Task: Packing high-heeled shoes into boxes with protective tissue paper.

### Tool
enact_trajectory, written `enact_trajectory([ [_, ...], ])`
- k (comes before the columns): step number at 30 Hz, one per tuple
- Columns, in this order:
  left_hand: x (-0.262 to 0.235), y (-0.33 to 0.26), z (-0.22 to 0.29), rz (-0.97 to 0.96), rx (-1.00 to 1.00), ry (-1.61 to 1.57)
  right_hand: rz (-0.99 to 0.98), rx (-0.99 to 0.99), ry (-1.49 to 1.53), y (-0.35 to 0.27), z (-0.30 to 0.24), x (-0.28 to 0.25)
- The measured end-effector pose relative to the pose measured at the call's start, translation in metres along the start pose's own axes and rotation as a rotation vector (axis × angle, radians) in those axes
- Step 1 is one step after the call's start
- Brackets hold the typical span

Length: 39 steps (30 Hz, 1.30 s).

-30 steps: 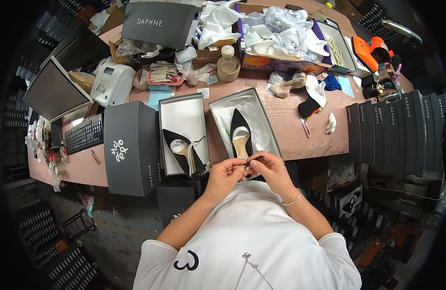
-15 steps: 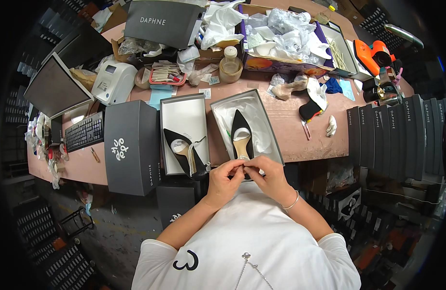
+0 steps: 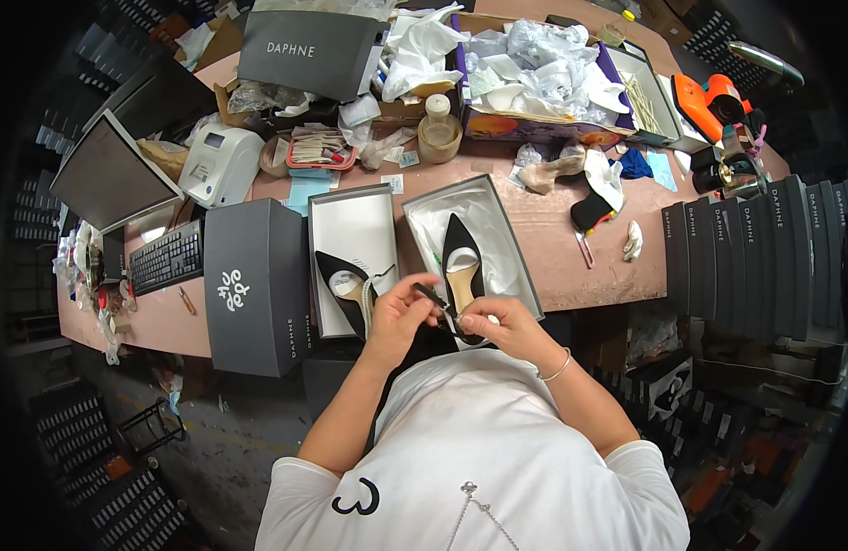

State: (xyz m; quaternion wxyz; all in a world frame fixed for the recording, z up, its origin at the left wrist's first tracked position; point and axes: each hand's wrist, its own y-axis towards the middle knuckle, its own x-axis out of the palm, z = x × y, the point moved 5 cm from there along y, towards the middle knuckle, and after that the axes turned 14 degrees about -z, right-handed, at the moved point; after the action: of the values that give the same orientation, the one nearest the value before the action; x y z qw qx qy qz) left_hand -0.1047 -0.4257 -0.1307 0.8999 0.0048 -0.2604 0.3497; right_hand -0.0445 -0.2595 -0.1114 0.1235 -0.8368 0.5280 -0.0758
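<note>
I see a long pinkish worktable [image 3: 571, 241] crowded end to end, biggest first: a dark monitor [image 3: 107, 174] at the far left with a black keyboard [image 3: 165, 260] below it, a big grey box lid [image 3: 311, 52] at the back, a row of dark grey boxes [image 3: 753, 248] standing on edge at the right. A dark grey shoebox lid [image 3: 256, 285] lies flat just left of two open shoeboxes. The left open box [image 3: 352, 225] holds a black shoe with a strap [image 3: 349, 289] at its near end. The right open box [image 3: 508, 241], lined with white paper, holds a black pointed shoe [image 3: 463, 266] with a tan insole, toe pointing away from me, heel end at the near edge of the box. A cardboard tray of crumpled white paper [image 3: 534, 69] sits at the back, a white label printer [image 3: 220, 163] left of centre, an orange tool [image 3: 709, 96] at far right, a small round jar [image 3: 440, 129] mid-back.

My left hand [image 3: 398, 317] is closed in a pinch on a thin dark strap piece [image 3: 433, 298] over the heel end of the pointed shoe. My right hand [image 3: 499, 323] is curled, fingertips together at the same strap and heel; the exact grip I cannot tell, too small. Both hands nearly touching, just in front of my white shirt [image 3: 479, 459]. A thin bracelet [image 3: 558, 369] on the right wrist
</note>
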Motion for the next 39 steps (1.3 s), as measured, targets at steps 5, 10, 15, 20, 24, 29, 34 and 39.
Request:
enact_trajectory([
  [5,0.020,-0.009,-0.048,0.164,-0.102,-0.260,0.189,-0.030,0.178,-0.002,0.011,0.002],
  [10,0.039,-0.004,-0.032,0.134,0.031,-0.107,0.231,-0.013,0.065,-0.006,0.002,0.007],
  [15,0.038,-0.001,-0.029,0.119,0.033,0.018,0.204,-0.005,-0.014,-0.013,0.006,0.000],
  [20,0.042,-0.001,-0.016,-0.101,-0.021,0.456,0.272,-0.068,0.174,-0.013,-0.011,-0.020],
  [24,0.044,-0.002,-0.012,-0.066,0.021,0.535,0.240,-0.105,0.399,-0.012,-0.013,-0.015],
  [29,0.045,-0.002,-0.006,0.093,0.122,0.557,0.209,-0.112,0.544,-0.019,-0.005,-0.003],
  [34,0.054,-0.004,0.000,0.169,0.223,0.763,0.211,0.010,0.732,-0.020,0.007,0.007],
  [39,0.060,-0.005,0.008,0.215,0.329,0.911,0.176,0.066,0.981,-0.017,0.014,0.014],
])
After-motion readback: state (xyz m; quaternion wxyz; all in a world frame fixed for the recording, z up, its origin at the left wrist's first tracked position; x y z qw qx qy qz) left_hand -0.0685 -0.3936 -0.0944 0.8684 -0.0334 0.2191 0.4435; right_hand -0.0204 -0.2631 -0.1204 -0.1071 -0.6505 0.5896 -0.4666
